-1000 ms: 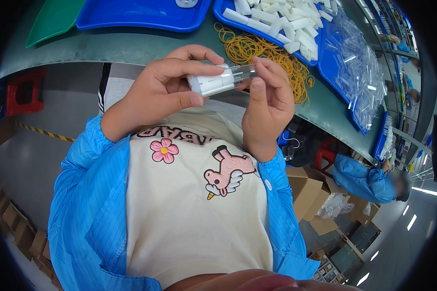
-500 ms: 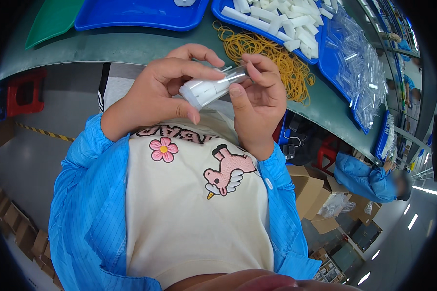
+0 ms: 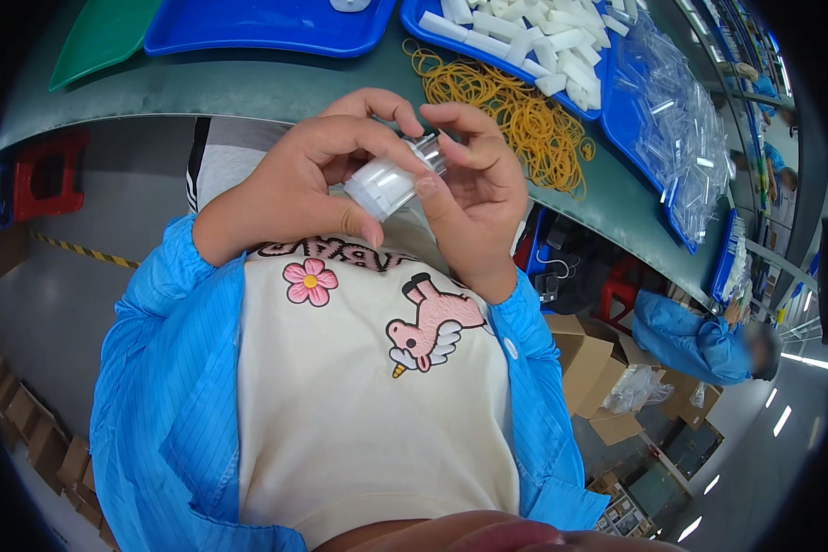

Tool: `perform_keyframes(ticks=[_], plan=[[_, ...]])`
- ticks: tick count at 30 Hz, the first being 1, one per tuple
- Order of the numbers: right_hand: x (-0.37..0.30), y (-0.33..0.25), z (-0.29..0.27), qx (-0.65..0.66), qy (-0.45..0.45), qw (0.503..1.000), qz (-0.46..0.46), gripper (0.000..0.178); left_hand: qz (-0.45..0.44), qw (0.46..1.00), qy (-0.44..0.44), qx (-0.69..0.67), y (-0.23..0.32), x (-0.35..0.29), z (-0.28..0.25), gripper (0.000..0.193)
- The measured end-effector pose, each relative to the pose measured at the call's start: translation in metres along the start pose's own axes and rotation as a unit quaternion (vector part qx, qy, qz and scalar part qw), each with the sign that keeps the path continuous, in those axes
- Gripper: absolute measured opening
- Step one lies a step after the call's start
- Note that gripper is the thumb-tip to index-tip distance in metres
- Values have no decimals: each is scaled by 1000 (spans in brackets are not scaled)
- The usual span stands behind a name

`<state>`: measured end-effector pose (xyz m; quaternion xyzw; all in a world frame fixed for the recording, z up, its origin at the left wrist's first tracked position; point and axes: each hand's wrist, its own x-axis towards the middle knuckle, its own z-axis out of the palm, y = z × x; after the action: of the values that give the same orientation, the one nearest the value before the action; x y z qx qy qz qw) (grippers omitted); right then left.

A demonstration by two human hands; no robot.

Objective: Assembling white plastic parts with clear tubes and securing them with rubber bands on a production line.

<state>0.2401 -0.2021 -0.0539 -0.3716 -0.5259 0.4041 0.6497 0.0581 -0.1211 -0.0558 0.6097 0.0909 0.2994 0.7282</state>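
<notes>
Between my two hands is a short clear plastic tube (image 3: 382, 189) with white pieces inside, tilted so one end points down-left. My left hand (image 3: 304, 175) is closed round it, with fingers over the top and the thumb below the lower end. At the upper right end, my right hand (image 3: 478, 198) grips the tube with thumb and fingertips. Fingers hide much of that end. Beyond my right hand lies a heap of yellow-brown rubber bands (image 3: 515, 115) on the green table (image 3: 221, 92).
A blue tray (image 3: 267, 41) and a green tray (image 3: 101, 41) stand far left. White blocks (image 3: 566, 55) fill another blue tray, beside one of clear plastic pieces (image 3: 676, 129). Cardboard boxes (image 3: 580, 368), red stools (image 3: 51, 175) and a person in blue (image 3: 690, 336) are around the table.
My right hand has moved left and closer to my left hand along the tube. Less of the tube's upper right end shows now.
</notes>
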Motion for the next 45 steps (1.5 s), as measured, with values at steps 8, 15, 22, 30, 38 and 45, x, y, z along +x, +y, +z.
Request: perform_keyframes(ticks=[8,15,22,30,38,45], plan=[[1,-1,2,9,-13,1000,3,32,-21,1000,16,5,6,1,3,59],[-1,0,3,32,-2,999,12,31,-7,1000,12,14,4,3,3,61],[18,-22,-20,-75,9,996,37,31,-72,985,111,-111,24,0,-2,73],[39,-31,-51,-575,44,810,-109,26,16,964,207,-169,18,-12,-33,94],[47,-18,-48,-665,-56,738,-102,21,-80,979,140,-124,12,-11,-14,68],[53,-13,-46,-658,-42,739,-138,15,-141,976,163,-37,31,-2,3,72]])
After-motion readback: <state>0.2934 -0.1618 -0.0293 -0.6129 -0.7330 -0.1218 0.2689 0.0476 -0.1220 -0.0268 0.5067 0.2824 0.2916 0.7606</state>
